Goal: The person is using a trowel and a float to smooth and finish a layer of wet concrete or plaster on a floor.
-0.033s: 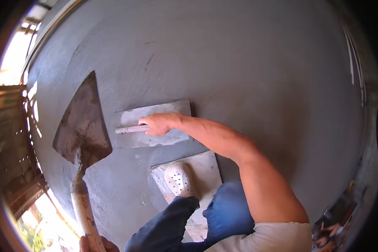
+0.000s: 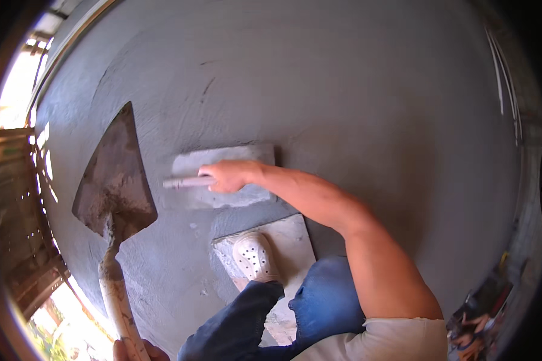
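My right hand (image 2: 226,177) is closed round the handle of a flat rectangular metal float (image 2: 235,195), which lies on the grey cement surface (image 2: 343,96) and looks slightly blurred. At the lower left, my left hand (image 2: 150,352) grips the pale, smeared handle of a pointed trowel (image 2: 117,174). Its broad blade is held up to the left of the float, coated with grey residue. Below the float a pale board (image 2: 292,240) rests on the cement, with my cream clog (image 2: 253,256) on it.
Wooden slat walling (image 2: 15,198) with bright gaps runs along the left. Thin pale rods or pipes (image 2: 509,90) line the far right edge. A jumble of dark and coloured items (image 2: 470,325), too small to make out, sits at the lower right.
The view has shifted slightly, with the trowel blade and board a little further left in it. The float has blurred and moved very slightly over the cement.
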The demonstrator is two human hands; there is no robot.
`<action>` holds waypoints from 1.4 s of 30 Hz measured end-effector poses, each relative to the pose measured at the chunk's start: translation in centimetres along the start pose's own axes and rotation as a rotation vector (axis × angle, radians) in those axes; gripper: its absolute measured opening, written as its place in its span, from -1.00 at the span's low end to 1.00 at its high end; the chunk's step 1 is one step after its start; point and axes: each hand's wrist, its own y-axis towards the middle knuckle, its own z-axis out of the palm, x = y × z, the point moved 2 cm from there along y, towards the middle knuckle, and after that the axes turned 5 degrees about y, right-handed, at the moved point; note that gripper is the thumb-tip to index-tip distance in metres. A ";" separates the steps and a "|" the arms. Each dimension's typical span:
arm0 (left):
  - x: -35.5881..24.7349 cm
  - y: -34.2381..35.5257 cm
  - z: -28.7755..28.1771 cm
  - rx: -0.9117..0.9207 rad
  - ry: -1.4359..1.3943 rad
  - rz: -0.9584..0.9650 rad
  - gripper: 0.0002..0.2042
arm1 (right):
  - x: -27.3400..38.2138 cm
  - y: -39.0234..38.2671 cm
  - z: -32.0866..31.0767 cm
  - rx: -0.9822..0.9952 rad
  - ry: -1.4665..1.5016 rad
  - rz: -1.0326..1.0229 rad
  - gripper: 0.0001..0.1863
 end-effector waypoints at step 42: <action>-0.5 0.2 -0.5 0.101 -0.654 -0.463 -0.65 | -10.2 -24.1 -7.5 -0.715 0.109 0.272 -0.55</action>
